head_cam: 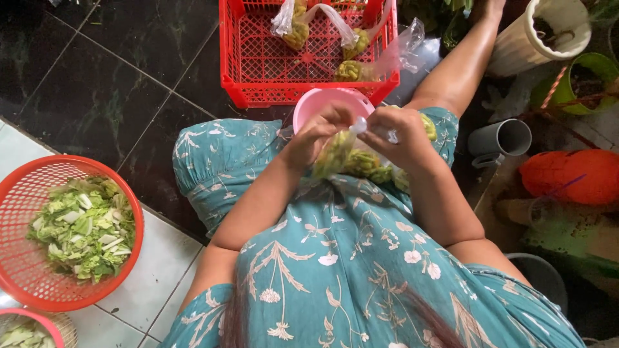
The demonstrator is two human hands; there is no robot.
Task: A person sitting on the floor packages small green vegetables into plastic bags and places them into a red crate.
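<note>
**Hands closing a bag of greens over the lap**

Dark floor tiles (97,71) meet pale ones at lower left. We sit on them in a teal floral dress (335,270). Our left hand (319,132) and right hand (396,135) meet above the lap, both pinched on the neck of a clear bag (335,154) of yellow-green pieces. A pink bowl (325,102) sits just behind the hands. Beyond it, a red crate (258,71) holds three filled bags (296,29). At left, a red basket (26,258) holds chopped greens (84,229). A grey cup (503,138) lies at right.
</note>
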